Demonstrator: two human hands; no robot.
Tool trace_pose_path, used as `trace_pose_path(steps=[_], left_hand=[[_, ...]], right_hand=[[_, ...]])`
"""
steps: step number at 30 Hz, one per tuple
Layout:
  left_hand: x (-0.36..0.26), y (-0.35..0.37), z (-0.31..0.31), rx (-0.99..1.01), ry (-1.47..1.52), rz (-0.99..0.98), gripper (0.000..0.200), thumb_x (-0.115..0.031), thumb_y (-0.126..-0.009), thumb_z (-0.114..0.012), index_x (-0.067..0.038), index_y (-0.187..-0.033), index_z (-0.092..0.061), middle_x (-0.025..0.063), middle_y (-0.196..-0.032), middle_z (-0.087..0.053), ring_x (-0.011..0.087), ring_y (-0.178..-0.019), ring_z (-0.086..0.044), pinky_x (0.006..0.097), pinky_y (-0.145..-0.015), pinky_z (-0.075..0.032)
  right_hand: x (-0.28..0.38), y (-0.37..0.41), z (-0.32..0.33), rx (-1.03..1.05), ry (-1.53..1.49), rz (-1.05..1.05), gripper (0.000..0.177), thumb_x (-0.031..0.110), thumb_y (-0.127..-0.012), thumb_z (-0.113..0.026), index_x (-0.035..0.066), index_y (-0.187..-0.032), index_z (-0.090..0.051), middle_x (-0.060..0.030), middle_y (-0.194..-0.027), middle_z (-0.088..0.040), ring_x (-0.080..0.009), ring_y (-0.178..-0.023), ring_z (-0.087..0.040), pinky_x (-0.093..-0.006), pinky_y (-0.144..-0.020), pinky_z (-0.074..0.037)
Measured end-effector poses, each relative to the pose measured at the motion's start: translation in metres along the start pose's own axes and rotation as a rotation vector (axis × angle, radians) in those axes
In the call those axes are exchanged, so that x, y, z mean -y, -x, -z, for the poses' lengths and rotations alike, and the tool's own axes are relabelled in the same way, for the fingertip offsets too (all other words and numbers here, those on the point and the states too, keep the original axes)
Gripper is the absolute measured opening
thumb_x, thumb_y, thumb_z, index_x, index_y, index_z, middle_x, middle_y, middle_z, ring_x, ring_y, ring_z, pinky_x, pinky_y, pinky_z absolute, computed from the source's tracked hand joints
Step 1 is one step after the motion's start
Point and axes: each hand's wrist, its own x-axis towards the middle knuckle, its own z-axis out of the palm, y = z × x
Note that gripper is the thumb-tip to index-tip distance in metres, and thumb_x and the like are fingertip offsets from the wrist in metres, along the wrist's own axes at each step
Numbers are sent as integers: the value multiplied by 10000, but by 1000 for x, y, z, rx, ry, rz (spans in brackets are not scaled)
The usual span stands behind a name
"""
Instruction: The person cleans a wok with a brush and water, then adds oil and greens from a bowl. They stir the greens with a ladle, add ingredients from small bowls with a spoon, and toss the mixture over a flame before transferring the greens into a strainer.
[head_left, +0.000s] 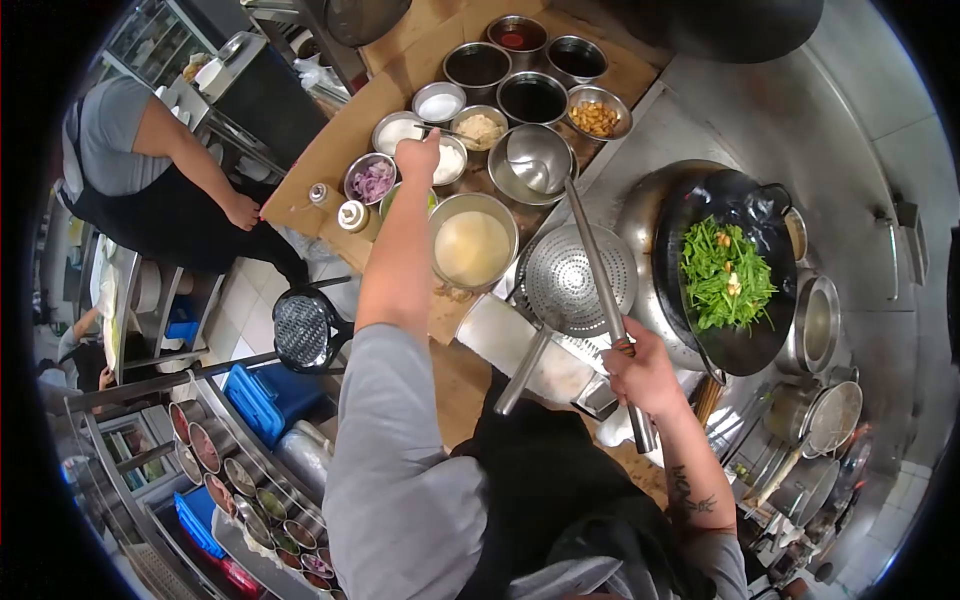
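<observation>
My left hand (418, 155) reaches over the small seasoning bowls, its fingers closed round the thin metal handle of what looks like a spoon (455, 133). Under and around it are bowls of white powder (398, 132) and a bowl of pale minced seasoning (480, 128). My right hand (645, 372) grips the long handle of a ladle (590, 260). The ladle's scoop rests over a steel bowl (508, 185). To the right, a black wok (765, 345) holds leafy greens (725, 275) topped with pale, garlic-like pieces.
A perforated strainer (580, 280) lies beside a pot of cloudy liquid (475, 240). Dark sauces (535, 100), fried bits (595, 118), sliced onion (372, 180) and squeeze bottles (355, 215) crowd the counter. Another person (150, 170) stands at left. Pots (820, 415) are at right.
</observation>
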Motion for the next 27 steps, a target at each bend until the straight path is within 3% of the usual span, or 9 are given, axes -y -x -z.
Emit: trace_pose_path(steps=[4, 5, 9, 12, 16, 18, 19, 22, 27], left_hand=[[-18, 51, 50, 103, 257, -62, 456, -390, -821, -748, 60, -881, -700, 173, -713, -697, 235, -686, -682, 358, -636, -518], [-30, 79, 65, 93, 338, -70, 397, -344, -851, -735, 47, -910, -693, 107, -697, -683, 127, -619, -615, 294, -549, -468], [-23, 159, 108, 289, 598, 0, 275, -281, -913, -686, -15, -970, -648, 4, -732, -604, 66, -529, -465, 232, -465, -348], [-10, 237, 132, 411, 716, 97, 186, -232, -942, -651, -53, -988, -632, -28, -759, -573, 45, -538, -442, 203, -463, -321], [-8, 360, 143, 785, 637, 157, 144, -180, -949, -625, -66, -1037, -630, -39, -784, -580, 34, -593, -466, 192, -510, -357], [-2, 428, 127, 1004, 461, 26, 224, -168, -938, -628, -39, -1120, -617, -19, -861, -614, 63, -733, -554, 234, -634, -467], [18, 456, 105, 1099, 349, -67, 331, -204, -913, -665, 4, -1161, -598, 50, -917, -651, 148, -840, -626, 298, -739, -514], [23, 549, 57, 992, 174, -372, 480, -273, -862, -723, 37, -1195, -570, 130, -934, -667, 244, -860, -661, 351, -767, -525], [25, 626, 9, 978, -139, -456, 567, -290, -771, -772, 65, -1151, -545, 237, -1081, -604, 389, -1020, -593, 421, -912, -480]], right_hand=[[15, 2, 0, 60, -271, -68, 368, 12, -827, -570, -34, -1184, -496, -10, -648, -489, -74, -432, -432, -244, -345, -347], [23, 5, 1, 64, -307, -104, 356, 1, -844, -569, -21, -1191, -497, -18, -666, -479, -61, -429, -403, -227, -341, -329], [16, 3, 24, 300, -903, -230, 351, 11, -924, -495, 26, -1275, -493, 5, -695, -437, -39, -431, -377, -208, -344, -333], [9, 20, 43, 516, -1274, -247, 397, 41, -951, -443, 45, -1347, -462, 8, -716, -416, -30, -436, -385, -212, -341, -351], [4, 71, 76, 522, -1411, -119, 462, 59, -966, -389, 19, -1427, -388, -3, -733, -412, -34, -444, -407, -225, -343, -378], [-3, 103, 100, 501, -1369, -3, 480, 39, -952, -406, 8, -1430, -378, -17, -736, -427, -42, -436, -407, -224, -337, -383], [-9, 118, 112, 437, -1256, 79, 498, 28, -945, -408, 0, -1440, -356, -23, -726, -428, -49, -428, -414, -230, -334, -390], [-21, 176, 145, 55, -720, 193, 497, 11, -891, -526, 11, -1379, -434, 6, -630, -425, -44, -402, -371, -218, -338, -314], [-71, 232, 191, -278, -235, 206, 503, 1, -882, -566, 28, -1372, -456, 20, -638, -490, -62, -418, -410, -237, -362, -355]])
